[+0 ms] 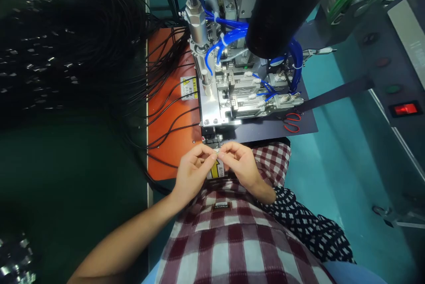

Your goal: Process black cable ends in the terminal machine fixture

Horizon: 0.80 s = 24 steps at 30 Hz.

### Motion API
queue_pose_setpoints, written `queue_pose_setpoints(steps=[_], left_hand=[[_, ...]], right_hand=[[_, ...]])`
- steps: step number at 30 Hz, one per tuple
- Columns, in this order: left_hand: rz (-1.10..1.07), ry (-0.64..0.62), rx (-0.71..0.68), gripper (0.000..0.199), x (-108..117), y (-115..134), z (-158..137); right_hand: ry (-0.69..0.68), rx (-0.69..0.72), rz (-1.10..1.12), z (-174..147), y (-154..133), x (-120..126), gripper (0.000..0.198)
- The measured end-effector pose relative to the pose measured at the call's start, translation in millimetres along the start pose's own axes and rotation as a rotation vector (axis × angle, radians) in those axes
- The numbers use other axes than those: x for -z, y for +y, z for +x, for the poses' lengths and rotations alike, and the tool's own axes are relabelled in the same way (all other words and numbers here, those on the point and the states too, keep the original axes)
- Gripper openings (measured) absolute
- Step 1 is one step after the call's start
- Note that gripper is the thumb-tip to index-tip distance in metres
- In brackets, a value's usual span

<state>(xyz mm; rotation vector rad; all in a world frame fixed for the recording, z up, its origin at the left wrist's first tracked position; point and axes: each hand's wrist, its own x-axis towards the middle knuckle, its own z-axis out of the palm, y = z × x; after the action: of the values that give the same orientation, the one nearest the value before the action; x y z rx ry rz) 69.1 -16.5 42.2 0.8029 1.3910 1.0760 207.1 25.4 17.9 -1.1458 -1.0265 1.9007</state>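
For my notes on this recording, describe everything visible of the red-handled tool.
The red-handled tool has two looped grips, smooth and plastic-looking, spread apart. Its dark front part points left toward the silvery machine; its tip is hard to make out against the dark plate. It lies near the plate's right end, and no hand touches it.

Left grip (192,169) beside right grip (244,167), curled

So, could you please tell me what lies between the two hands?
In the head view, a yellow-and-white label shows between the left hand and right hand; anything pinched there is too small to make out.
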Motion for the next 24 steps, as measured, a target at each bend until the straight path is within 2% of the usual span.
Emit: queue_pose_setpoints(steps=[7, 14, 24], left_hand=[[-0.023, 0.009, 0.011, 0.019, -1.1, 2.3, -1.5], [-0.032, 0.013, 0.032, 0.020, 0.4, 0.3, -1.0], [0.000, 0.019, 0.010, 0.018, -1.1, 3.4, -1.0]], right_hand=[[0.050, 0.009, -0.015, -3.1, 0.7, -3.9, 0.019], [0.043, 0.019, -0.077, -3.9, -2.8, 1.5, 0.017], [0.075, 0.160, -0.228, -3.5, -4.0, -0.6, 0.014]])
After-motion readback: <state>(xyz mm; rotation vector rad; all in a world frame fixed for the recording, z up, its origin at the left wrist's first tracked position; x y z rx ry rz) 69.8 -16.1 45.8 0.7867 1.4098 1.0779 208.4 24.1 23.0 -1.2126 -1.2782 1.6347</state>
